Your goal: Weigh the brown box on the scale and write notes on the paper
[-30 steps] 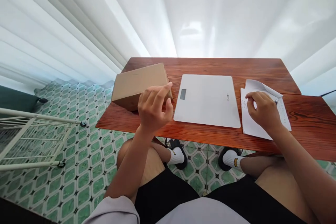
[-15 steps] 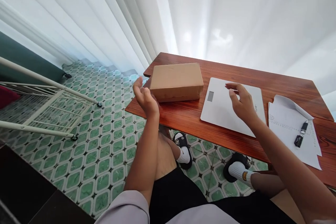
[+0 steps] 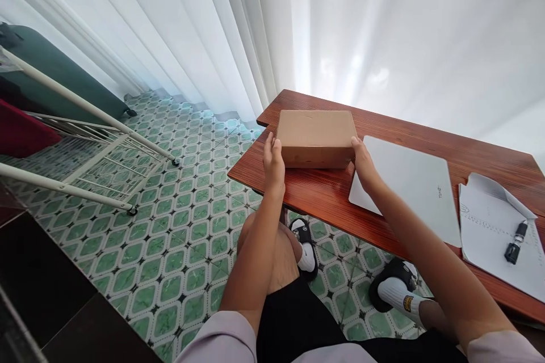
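Observation:
A closed brown cardboard box (image 3: 315,129) sits at the left end of the wooden table, between my two hands. My left hand (image 3: 273,165) presses on its left front corner, thumb and fingers pointing upward along that side. At the opposite end, my right hand (image 3: 364,163) grips the right front corner, the thumb at the front and the other fingers mostly hidden. Right beside the box lies a flat white scale (image 3: 413,187); my right hand and forearm cover part of it, and its small display is out of sight.
Sheets of paper (image 3: 489,232) with a black marker (image 3: 516,242) on top lie to the right on the table (image 3: 315,195). White curtains (image 3: 383,28) hang behind. A white wheeled metal rack (image 3: 96,167) stands at left on green patterned tiles.
My right hand has moved left from above the scale to the box's right end. My left hand has closed in on its left side. The view has shifted left.

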The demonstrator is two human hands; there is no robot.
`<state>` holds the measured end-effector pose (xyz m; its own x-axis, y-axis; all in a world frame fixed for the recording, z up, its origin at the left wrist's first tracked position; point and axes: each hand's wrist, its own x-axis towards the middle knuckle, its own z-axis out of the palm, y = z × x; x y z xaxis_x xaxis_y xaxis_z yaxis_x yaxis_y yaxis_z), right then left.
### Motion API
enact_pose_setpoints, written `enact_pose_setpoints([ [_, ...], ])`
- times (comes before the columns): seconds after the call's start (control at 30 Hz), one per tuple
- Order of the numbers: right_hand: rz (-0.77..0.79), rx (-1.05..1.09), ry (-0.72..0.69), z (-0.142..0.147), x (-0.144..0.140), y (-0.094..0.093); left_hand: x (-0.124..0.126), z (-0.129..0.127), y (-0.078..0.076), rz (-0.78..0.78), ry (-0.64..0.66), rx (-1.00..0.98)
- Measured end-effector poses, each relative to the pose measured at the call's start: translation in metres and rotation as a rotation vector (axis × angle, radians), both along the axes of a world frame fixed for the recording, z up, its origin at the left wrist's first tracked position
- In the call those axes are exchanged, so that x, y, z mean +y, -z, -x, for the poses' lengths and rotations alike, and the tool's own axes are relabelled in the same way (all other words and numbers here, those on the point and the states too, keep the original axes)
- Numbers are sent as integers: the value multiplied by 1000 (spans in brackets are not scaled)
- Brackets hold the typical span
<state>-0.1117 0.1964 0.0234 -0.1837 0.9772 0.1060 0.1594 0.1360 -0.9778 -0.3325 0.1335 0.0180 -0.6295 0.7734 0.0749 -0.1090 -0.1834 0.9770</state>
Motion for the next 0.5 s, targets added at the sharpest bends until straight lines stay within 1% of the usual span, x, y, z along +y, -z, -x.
enact_pose_setpoints([
  [0.1, 90, 3, 52, 4, -3, -2, 0, -3, -1, 19, 15, 1],
  [0.27, 94, -4, 62, 6, -5, -4, 2, -8, 0, -26, 37, 31],
  [0.43, 105, 3, 90, 9, -8, -8, 5, -11, 2, -101, 9, 47],
  [0.5, 125, 10, 97, 10, -9, -10, 5, -12, 2, -102, -3, 51],
])
